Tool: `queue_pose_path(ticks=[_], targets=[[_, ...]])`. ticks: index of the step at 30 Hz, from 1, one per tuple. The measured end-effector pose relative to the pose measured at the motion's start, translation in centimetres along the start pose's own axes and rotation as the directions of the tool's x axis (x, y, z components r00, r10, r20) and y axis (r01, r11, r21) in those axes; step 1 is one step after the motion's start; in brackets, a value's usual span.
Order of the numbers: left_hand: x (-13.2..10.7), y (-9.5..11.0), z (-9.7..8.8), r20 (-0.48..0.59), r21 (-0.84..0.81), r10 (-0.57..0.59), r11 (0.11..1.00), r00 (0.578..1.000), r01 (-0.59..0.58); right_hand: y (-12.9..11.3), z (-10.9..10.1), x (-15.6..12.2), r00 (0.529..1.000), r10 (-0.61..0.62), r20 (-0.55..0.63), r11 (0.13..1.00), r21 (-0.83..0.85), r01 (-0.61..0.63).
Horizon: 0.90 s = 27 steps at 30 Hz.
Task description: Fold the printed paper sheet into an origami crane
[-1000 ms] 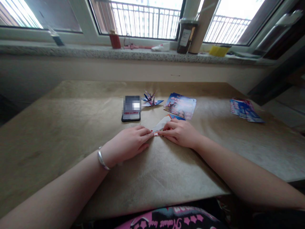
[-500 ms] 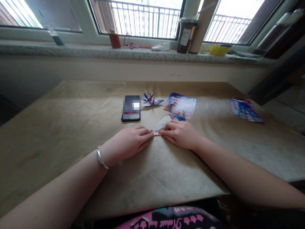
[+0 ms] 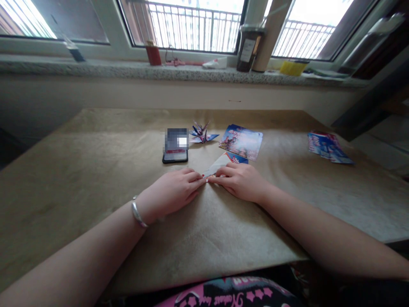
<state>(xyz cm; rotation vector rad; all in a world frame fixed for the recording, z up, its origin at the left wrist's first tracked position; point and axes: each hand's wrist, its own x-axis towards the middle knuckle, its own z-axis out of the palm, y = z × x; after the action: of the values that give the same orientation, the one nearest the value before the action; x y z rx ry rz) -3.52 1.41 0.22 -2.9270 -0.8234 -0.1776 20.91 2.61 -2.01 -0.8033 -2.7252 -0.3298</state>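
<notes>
A partly folded sheet of origami paper (image 3: 218, 164), white on one face with orange, blue and pink print, lies on the table in front of me. My left hand (image 3: 179, 187) is closed at its narrow left tip, thumb and fingers together on the paper. From the other side, my right hand (image 3: 241, 181) presses on the paper's lower edge, its index fingertip close to the left fingertips. The right fingers are bent and cover part of the sheet. Just beyond stands a folded paper crane (image 3: 203, 135), blue and pink.
A phone (image 3: 175, 155) lies left of the crane. A stack of printed paper sheets (image 3: 243, 140) is beyond my right hand, and more printed packets (image 3: 330, 148) lie far right. Bottles and small items line the stone windowsill (image 3: 121, 72).
My right hand has slid slightly left along the paper's lower edge, its index fingertip now closer to my left fingertips. The left hand stays at the tip.
</notes>
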Motion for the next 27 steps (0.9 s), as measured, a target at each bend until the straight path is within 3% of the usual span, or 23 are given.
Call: queue_pose_path(ticks=[17, 27], targets=[[0.09, 0.1, 0.37, -0.005, 0.017, 0.002, 1.0, 1.0, -0.002, -0.15, 0.03, 0.34, 1.0, 0.02, 0.017, 1.0, 0.019, -0.02], [0.49, 0.57, -0.08, 0.036, 0.133, 0.009, 0.991, 0.999, -0.013, -0.19, -0.04, 0.21, 1.0, 0.021, 0.013, 0.999, 0.034, -0.021]])
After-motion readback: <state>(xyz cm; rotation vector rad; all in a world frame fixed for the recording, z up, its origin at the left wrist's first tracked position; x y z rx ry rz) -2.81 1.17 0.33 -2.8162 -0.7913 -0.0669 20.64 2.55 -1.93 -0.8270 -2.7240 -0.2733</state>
